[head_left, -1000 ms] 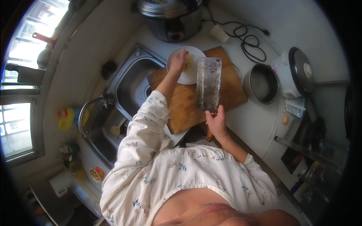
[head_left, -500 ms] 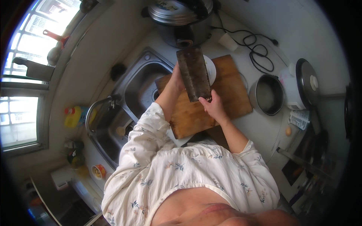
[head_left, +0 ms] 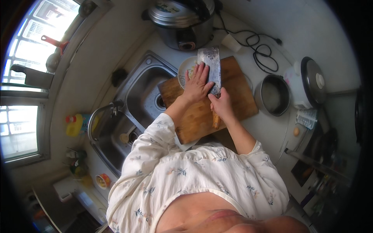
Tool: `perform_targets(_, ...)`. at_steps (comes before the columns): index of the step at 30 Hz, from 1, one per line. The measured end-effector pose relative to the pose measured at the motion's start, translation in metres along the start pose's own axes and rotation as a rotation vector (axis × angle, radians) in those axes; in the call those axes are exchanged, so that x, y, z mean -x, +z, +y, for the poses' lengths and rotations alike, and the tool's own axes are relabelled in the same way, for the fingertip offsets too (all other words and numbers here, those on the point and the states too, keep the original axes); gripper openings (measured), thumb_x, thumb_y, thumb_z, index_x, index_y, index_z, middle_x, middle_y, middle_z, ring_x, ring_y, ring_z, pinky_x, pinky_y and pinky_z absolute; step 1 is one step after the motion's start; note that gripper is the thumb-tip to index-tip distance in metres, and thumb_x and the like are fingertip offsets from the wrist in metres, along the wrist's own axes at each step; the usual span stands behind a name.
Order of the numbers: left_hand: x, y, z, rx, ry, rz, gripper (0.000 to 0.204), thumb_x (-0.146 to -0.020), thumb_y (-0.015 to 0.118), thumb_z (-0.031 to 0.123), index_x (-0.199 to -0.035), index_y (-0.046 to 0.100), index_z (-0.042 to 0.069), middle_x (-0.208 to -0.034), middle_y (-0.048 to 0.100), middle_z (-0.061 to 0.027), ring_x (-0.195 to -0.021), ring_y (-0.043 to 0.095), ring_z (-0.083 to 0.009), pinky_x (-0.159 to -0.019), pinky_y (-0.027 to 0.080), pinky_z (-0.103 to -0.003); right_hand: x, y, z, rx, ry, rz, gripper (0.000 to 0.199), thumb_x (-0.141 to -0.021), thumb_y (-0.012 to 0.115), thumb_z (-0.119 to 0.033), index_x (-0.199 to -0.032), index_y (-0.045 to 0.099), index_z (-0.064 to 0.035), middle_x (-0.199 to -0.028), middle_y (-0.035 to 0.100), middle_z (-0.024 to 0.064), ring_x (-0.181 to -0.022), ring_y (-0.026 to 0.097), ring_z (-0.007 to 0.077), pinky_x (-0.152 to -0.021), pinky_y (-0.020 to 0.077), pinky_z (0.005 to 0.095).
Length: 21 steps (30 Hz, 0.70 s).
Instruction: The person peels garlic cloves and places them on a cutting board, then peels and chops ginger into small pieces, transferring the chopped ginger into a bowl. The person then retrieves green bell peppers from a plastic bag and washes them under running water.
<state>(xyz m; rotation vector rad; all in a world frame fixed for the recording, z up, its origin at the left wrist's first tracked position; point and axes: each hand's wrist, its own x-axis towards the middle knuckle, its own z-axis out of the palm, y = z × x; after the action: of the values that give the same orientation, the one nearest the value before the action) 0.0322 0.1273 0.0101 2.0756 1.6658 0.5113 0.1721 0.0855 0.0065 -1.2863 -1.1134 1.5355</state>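
Observation:
A broad-bladed cleaver (head_left: 213,70) lies over the far part of a wooden cutting board (head_left: 237,87), its mottled grey blade pointing away from me. My right hand (head_left: 221,104) is closed around it where blade meets handle, and the wooden handle sticks out toward me below the fist. With fingers stretched out, my left hand (head_left: 197,82) rests against the left side of the blade. Partly under that hand and the blade is a white patterned plate (head_left: 181,72) with small pale yellowish pieces on it.
A steel sink (head_left: 134,91) with a curved faucet (head_left: 93,120) adjoins the board on the left. Behind stands a large pressure cooker (head_left: 182,27), with a black cord (head_left: 258,48) beside it. On the right are a metal pot (head_left: 274,95), a rice cooker (head_left: 303,87) and an egg (head_left: 296,131).
The cleaver has turned over, from its dark brownish face to a lighter grey one. My left hand came from behind the blade to lie flat on it, uncovering the plate's left side.

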Motion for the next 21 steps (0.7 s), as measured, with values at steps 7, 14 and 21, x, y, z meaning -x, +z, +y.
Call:
perform_targets(7, 0.0, 0.001, -0.059, -0.098, -0.177, 0.242, 0.048, -0.086, 0.043, 0.035, -0.121, 0.042, 0.003, -0.134, 0.029, -0.0193, -0.124, 0.027, -0.0342, -0.098, 0.023, -0.049, 0.026, -0.038, -0.013, -0.1, -0.064, 0.207, 0.014, -0.08, 0.055, -0.01, -0.086, 0.046, -0.0021, -0.063, 0.051, 0.0036, -0.048, 0.049, 0.0115, -0.043, 0.0401, 0.0258)
perform_targets(14, 0.009, 0.012, -0.085, 0.31, -0.566, 0.301, 0.022, -0.073, 0.059, 0.01, -0.092, 0.06, -0.001, -0.076, 0.062, -0.0156, -0.071, 0.059, -0.0315, -0.064, 0.049, -0.038, 0.043, -0.082, 0.024, 0.985, -0.397, 0.258, 0.056, -0.071, 0.061, -0.004, -0.123, 0.047, -0.0182, -0.089, 0.045, 0.0101, -0.079, 0.051, 0.0274, -0.067, 0.0442, 0.0361)
perform_targets(21, 0.014, 0.013, -0.102, 1.045, -0.736, 0.091, 0.026, -0.073, 0.058, 0.005, -0.098, 0.06, 0.003, -0.083, 0.062, -0.0052, -0.07, 0.059, -0.0137, -0.061, 0.047, -0.022, 0.05, -0.075, 0.06, 1.133, -0.233, 0.24, 0.049, -0.073, 0.061, -0.008, -0.119, 0.051, -0.0226, -0.091, 0.046, 0.0094, -0.083, 0.052, 0.0282, -0.069, 0.0446, 0.0385)
